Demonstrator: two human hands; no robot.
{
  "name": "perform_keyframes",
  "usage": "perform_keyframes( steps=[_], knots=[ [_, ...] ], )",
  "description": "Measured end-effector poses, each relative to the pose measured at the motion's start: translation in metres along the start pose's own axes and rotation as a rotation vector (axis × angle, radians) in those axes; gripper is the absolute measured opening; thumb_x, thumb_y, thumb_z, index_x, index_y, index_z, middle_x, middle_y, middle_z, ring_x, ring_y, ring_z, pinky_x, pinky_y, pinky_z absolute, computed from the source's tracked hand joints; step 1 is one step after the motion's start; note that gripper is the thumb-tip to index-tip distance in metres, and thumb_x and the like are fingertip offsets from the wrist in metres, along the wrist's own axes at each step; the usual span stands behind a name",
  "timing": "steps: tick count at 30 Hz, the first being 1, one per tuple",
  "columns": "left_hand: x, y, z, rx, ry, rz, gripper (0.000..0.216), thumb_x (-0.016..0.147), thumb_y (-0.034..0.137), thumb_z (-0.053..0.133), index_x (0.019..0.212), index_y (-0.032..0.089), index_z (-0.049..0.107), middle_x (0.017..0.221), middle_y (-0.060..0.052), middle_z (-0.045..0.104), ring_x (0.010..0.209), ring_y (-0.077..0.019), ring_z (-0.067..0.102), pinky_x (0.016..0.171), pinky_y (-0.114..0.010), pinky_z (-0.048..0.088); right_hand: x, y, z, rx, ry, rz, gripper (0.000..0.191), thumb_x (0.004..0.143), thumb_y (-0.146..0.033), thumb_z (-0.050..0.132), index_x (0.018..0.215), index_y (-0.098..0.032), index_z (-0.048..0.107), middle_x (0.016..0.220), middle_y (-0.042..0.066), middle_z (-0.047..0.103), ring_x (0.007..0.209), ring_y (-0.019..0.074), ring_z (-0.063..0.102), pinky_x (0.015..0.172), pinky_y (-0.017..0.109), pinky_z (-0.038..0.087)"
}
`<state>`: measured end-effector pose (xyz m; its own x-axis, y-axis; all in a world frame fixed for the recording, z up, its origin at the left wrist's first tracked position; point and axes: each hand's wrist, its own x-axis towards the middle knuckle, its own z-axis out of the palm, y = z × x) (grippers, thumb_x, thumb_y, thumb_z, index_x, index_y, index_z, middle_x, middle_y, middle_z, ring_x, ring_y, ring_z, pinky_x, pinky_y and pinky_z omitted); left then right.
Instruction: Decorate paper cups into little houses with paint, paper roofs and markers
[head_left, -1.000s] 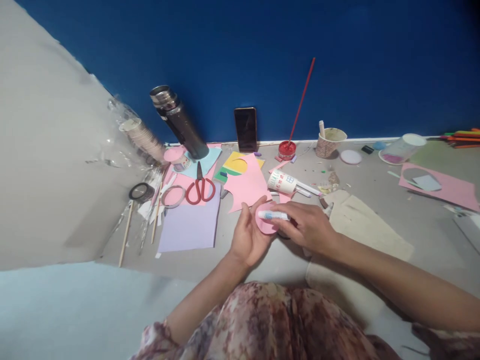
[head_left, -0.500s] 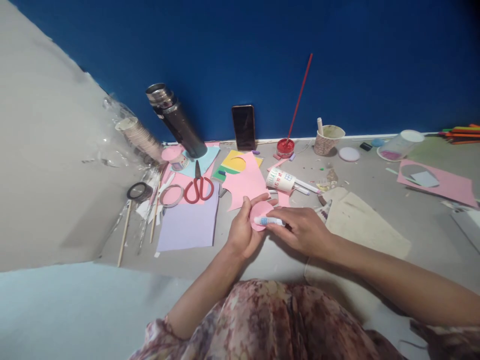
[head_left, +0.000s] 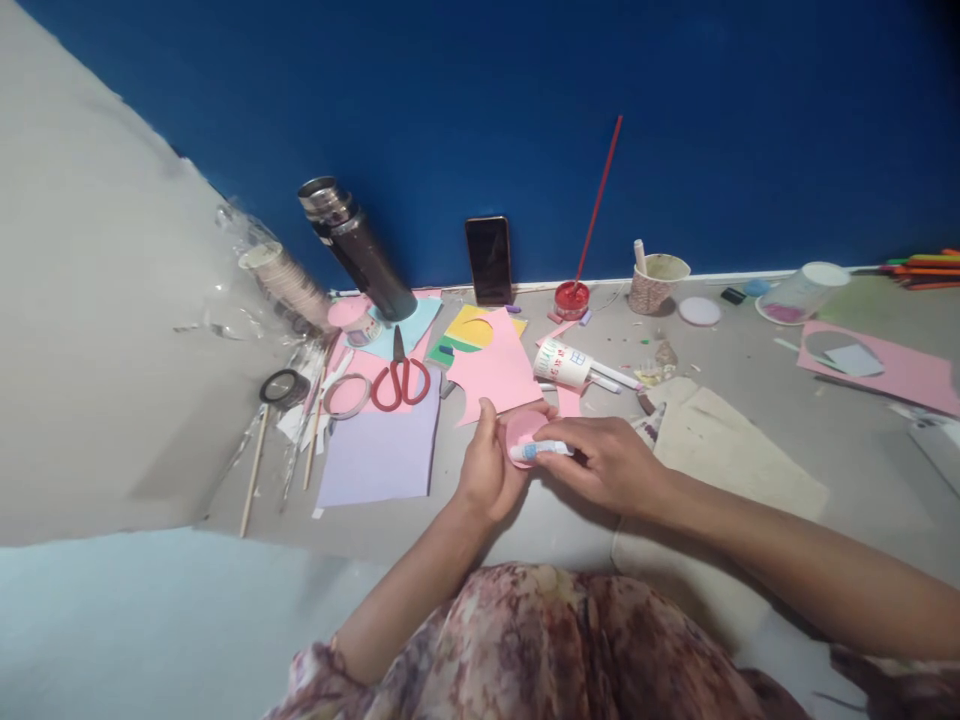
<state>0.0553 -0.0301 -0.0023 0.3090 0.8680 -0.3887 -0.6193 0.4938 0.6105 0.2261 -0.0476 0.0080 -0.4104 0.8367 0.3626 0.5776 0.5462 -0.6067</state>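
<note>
My left hand (head_left: 486,470) holds a small round pink paper piece (head_left: 523,430) between thumb and fingers, just above the grey floor. My right hand (head_left: 611,462) grips a small white tube with a blue label (head_left: 538,451), its tip lying across the pink piece. Both hands are closed on what they hold. A large pink sheet (head_left: 495,370) lies just beyond them.
Red scissors (head_left: 399,380), a lilac sheet (head_left: 382,440), tape rolls (head_left: 283,386) and sticks lie at left. A dark flask (head_left: 356,248), a phone (head_left: 488,260), a red paint pot with a stick (head_left: 572,298) and cups (head_left: 656,282) stand along the blue wall. A beige cloth (head_left: 735,450) lies at right.
The tube's tip has slid a little lower and to the left across the pink piece. My left hand has turned the piece slightly. The view has shifted a bit.
</note>
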Motion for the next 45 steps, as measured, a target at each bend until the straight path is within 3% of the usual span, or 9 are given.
perform_keyframes(
  steps=[8, 11, 15, 21, 25, 34, 39, 45],
  knots=[
    [0.004, 0.002, -0.015, -0.185, 0.001, -0.203, 0.061, 0.107, 0.058, 0.041, 0.111, 0.008, 0.074, 0.098, -0.018, 0.079, 0.080, -0.0285, 0.074, 0.078, -0.044, 0.059, 0.003, 0.005, -0.009, -0.118, -0.064, -0.138, 0.016, 0.096, -0.022, 0.062, 0.095, -0.023, 0.078, 0.080, 0.003, 0.075, 0.072, 0.0176, 0.065, 0.066, 0.029, 0.037],
    [0.004, 0.003, -0.011, -0.171, -0.017, -0.262, 0.054, 0.108, 0.052, 0.042, 0.111, 0.007, 0.073, 0.098, -0.018, 0.079, 0.083, -0.0285, 0.075, 0.077, -0.043, 0.060, 0.003, 0.007, -0.012, -0.136, -0.079, -0.213, 0.019, 0.097, -0.019, 0.059, 0.098, -0.023, 0.078, 0.082, 0.004, 0.073, 0.077, 0.0184, 0.065, 0.067, 0.029, 0.036],
    [0.004, 0.004, -0.005, -0.134, -0.014, -0.245, 0.038, 0.107, 0.037, 0.049, 0.109, 0.008, 0.073, 0.098, -0.017, 0.079, 0.084, -0.0259, 0.076, 0.070, -0.036, 0.060, 0.003, 0.009, -0.016, -0.175, -0.101, -0.262, 0.019, 0.099, -0.020, 0.060, 0.102, -0.023, 0.078, 0.081, 0.003, 0.069, 0.076, 0.0185, 0.063, 0.066, 0.030, 0.035],
    [0.003, 0.007, -0.005, -0.009, 0.017, -0.179, 0.028, 0.097, 0.034, 0.066, 0.114, 0.013, 0.073, 0.102, -0.014, 0.079, 0.069, -0.0216, 0.073, 0.055, -0.032, 0.058, 0.005, 0.010, -0.019, -0.163, -0.125, -0.301, 0.015, 0.099, -0.021, 0.063, 0.101, -0.024, 0.078, 0.086, 0.003, 0.072, 0.078, 0.0180, 0.063, 0.066, 0.030, 0.037],
    [0.006, 0.005, -0.004, -0.045, 0.041, -0.188, 0.025, 0.094, 0.027, 0.065, 0.112, 0.012, 0.073, 0.098, -0.013, 0.078, 0.070, -0.0204, 0.072, 0.058, -0.030, 0.058, 0.004, 0.011, -0.018, -0.157, -0.119, -0.313, 0.017, 0.102, -0.022, 0.061, 0.107, -0.024, 0.078, 0.087, 0.004, 0.073, 0.082, 0.0188, 0.067, 0.067, 0.029, 0.040],
    [0.008, 0.001, 0.001, -0.173, 0.042, -0.210, 0.045, 0.108, 0.042, 0.046, 0.106, 0.008, 0.075, 0.091, -0.012, 0.076, 0.073, -0.0199, 0.071, 0.064, -0.031, 0.056, 0.005, 0.014, -0.004, -0.099, 0.079, -0.175, 0.019, 0.105, -0.031, 0.062, 0.115, -0.021, 0.075, 0.096, 0.006, 0.081, 0.080, 0.0193, 0.074, 0.072, 0.029, 0.049],
    [0.007, -0.001, 0.007, -0.136, 0.011, -0.184, 0.050, 0.109, 0.044, 0.042, 0.105, 0.007, 0.076, 0.088, -0.013, 0.076, 0.072, -0.0198, 0.071, 0.066, -0.029, 0.055, 0.001, 0.015, 0.003, -0.065, 0.015, -0.147, 0.020, 0.106, -0.032, 0.059, 0.112, -0.022, 0.075, 0.104, 0.007, 0.083, 0.090, 0.0219, 0.077, 0.076, 0.030, 0.053],
    [0.005, -0.002, 0.006, -0.039, 0.013, -0.138, 0.055, 0.109, 0.048, 0.042, 0.102, 0.007, 0.078, 0.093, -0.016, 0.077, 0.088, -0.0247, 0.075, 0.080, -0.032, 0.057, 0.002, 0.012, 0.000, 0.059, -0.093, -0.095, 0.024, 0.104, -0.028, 0.062, 0.124, -0.023, 0.074, 0.120, 0.006, 0.082, 0.104, 0.0227, 0.078, 0.087, 0.031, 0.055]
  ],
)
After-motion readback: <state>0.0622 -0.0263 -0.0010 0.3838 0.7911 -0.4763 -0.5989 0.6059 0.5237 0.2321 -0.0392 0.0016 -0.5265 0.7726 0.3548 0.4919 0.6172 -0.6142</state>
